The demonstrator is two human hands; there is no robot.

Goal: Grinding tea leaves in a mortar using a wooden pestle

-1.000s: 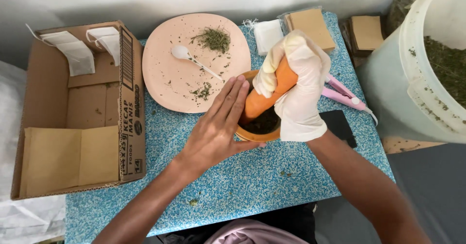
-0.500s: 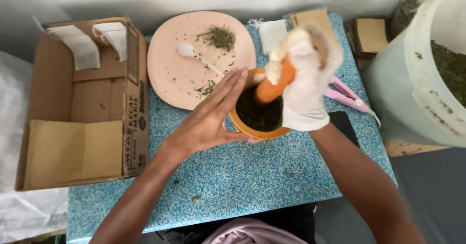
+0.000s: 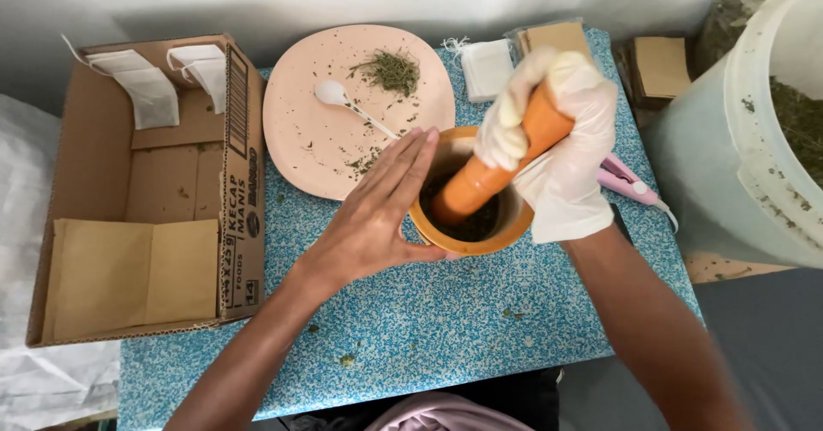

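Note:
An orange mortar (image 3: 506, 229) stands in the middle of the blue speckled table (image 3: 446, 328), with dark green herb inside. My left hand (image 3: 377, 217) is bare and presses flat against the mortar's left side, fingers straight. My right hand (image 3: 557, 148) wears a white glove and grips an orange pestle (image 3: 493, 169) that slants down into the mortar.
A pink plate (image 3: 300, 131) with a white spoon (image 3: 334, 96) and dried herbs (image 3: 390, 71) lies behind the mortar. An open cardboard box (image 3: 129, 191) with paper bags sits at left. A large white bucket (image 3: 754, 139) of herbs stands at right, a pink tool (image 3: 630, 182) beside it.
The pestle has tilted and pushed down into the mortar. My left hand has stayed against the mortar's side.

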